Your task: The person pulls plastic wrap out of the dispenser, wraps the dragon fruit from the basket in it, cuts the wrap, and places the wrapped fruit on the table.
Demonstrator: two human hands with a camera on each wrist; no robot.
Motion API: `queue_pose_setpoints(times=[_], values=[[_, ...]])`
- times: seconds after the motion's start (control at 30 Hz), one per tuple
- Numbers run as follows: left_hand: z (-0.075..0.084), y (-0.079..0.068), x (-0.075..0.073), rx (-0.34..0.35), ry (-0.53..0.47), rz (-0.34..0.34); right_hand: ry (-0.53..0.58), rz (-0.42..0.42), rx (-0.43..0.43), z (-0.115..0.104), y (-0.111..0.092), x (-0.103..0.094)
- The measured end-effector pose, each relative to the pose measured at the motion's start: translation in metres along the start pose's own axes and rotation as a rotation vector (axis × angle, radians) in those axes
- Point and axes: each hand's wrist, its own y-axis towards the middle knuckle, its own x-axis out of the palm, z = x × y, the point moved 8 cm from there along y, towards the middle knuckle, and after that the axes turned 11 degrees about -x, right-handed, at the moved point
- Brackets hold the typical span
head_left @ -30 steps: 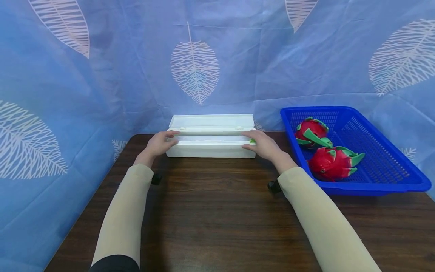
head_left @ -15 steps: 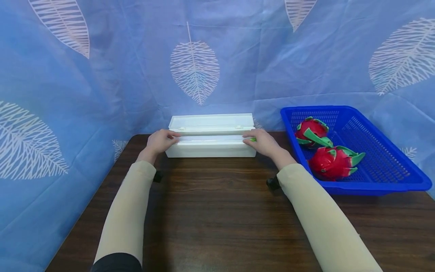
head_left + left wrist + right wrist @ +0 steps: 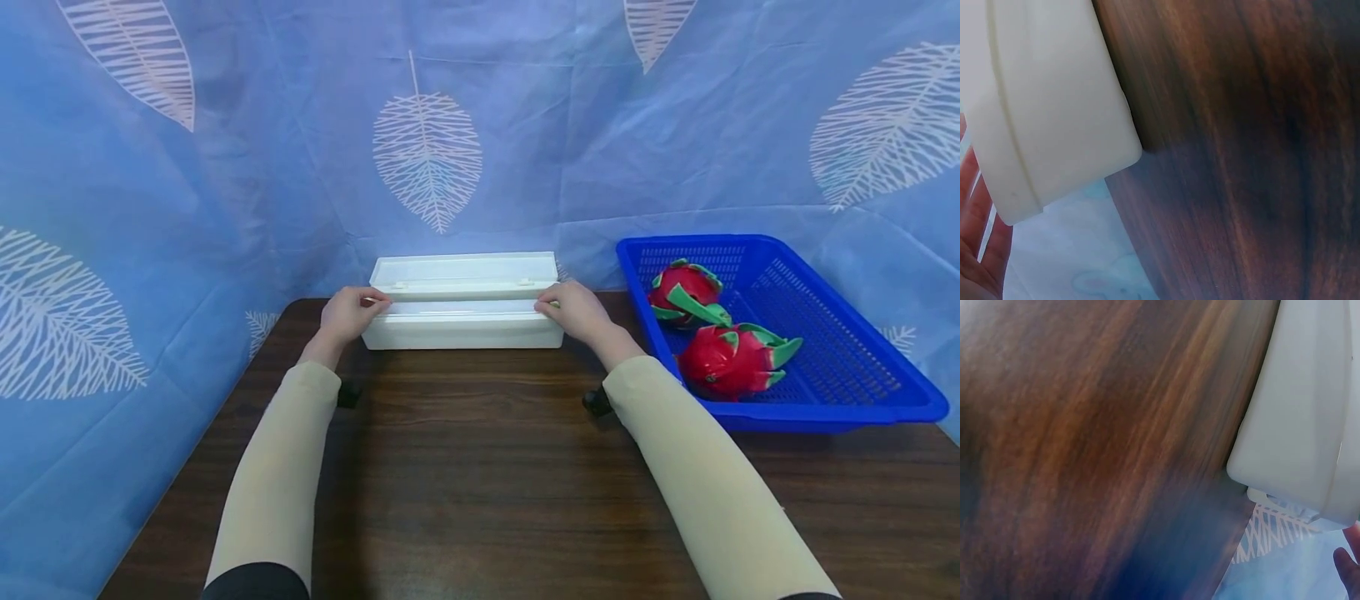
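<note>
Head view: the left hand (image 3: 347,318) and right hand (image 3: 579,313) meet a white box (image 3: 462,333) at opposite ends of its open mouth, thumb and forefinger drawn together as if pinching; whether anything thin is caught between them I cannot tell. On the left wrist view, fingers (image 3: 997,247) spread beyond the box's end. Working both ends probably keeps any pull even. The lid (image 3: 465,268) tilts back, leaving the mouth within reach. The box sits near the far edge of a dark table (image 3: 472,467); to its right, a blue basket (image 3: 825,414) likely stops two dragon fruits (image 3: 729,360) from rolling.
</note>
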Motion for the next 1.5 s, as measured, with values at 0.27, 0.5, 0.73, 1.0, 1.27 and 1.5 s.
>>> queue_pose_setpoints(times=[0.27,0.5,0.73,1.0,1.27,1.5], values=[[-0.002,0.0,-0.001,-0.017,-0.082,-0.002,-0.037,0.02,0.072,0.004,0.006,-0.007],[0.001,0.001,-0.005,-0.016,-0.141,0.022,0.011,0.047,0.089,0.002,0.01,-0.013],[0.006,0.001,-0.007,0.011,-0.228,0.008,0.146,0.051,0.117,0.006,0.015,-0.012],[0.008,0.0,-0.007,0.025,-0.382,-0.063,0.173,0.06,0.138,0.006,0.019,-0.015],[0.009,0.004,-0.008,0.056,-0.405,-0.053,0.175,0.039,0.124,0.003,0.02,-0.02],[0.011,0.003,-0.013,0.05,-0.379,-0.042,0.245,0.135,0.136,0.001,0.019,-0.029]])
